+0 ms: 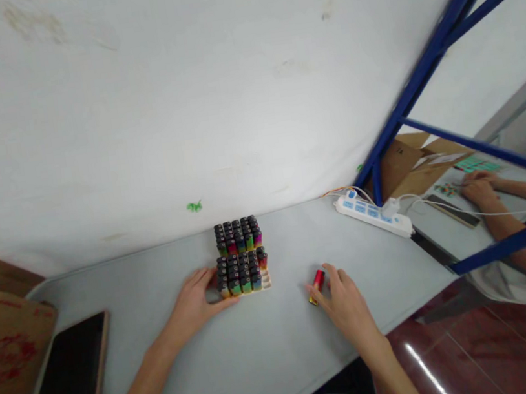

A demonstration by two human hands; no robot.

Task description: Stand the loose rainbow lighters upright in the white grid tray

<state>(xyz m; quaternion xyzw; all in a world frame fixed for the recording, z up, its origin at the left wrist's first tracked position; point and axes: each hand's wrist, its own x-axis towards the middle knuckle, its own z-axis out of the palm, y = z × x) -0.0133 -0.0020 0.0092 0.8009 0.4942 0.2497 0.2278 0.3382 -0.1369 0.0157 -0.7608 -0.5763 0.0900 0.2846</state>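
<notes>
Black-topped lighters with coloured bodies stand upright in a pale tray on the table. Several slots show vacant along the tray's right side, in front of a red lighter. My left hand is against the tray's left side, fingers at the side and thumb along the front edge. Behind it stands a second block of similar lighters. To the right, my right hand is just above the table, its thumb and fingers closed around a tilted red and yellow lighter.
A dark phone-like slab and a brown paper bag lie at the left. At the right are a white power strip with cables, a blue metal frame and a cardboard box. Beyond the frame another person's hands handle small items.
</notes>
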